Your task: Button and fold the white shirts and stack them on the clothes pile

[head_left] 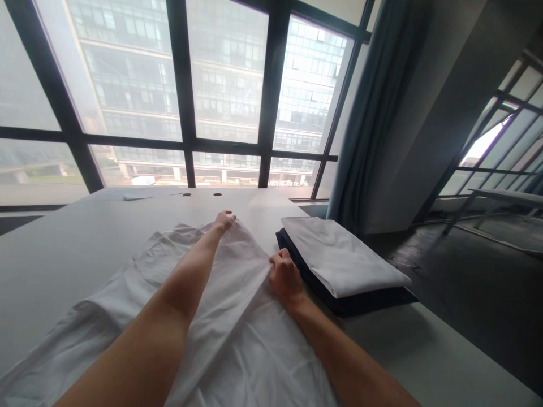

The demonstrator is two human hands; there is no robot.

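Observation:
A large white cloth (237,282), creased and partly doubled over, lies spread across the near part of the table. At its far edge my left hand (226,219) is closed on the fabric, arm stretched out. My right hand (285,275) pinches the cloth's edge nearer to me and to the right. Between the two hands the edge is drawn fairly straight. From the right hand a fold runs down toward the bottom of the view. Whether the cloth is a garment or a plain sheet I cannot tell.
Right of my right hand sits a folded white cloth (343,254) on a folded dark cloth (360,305), near the right edge of the white table (428,350). Papers (127,194) lie at the far left. Windows and a blue-grey curtain (360,130) stand behind.

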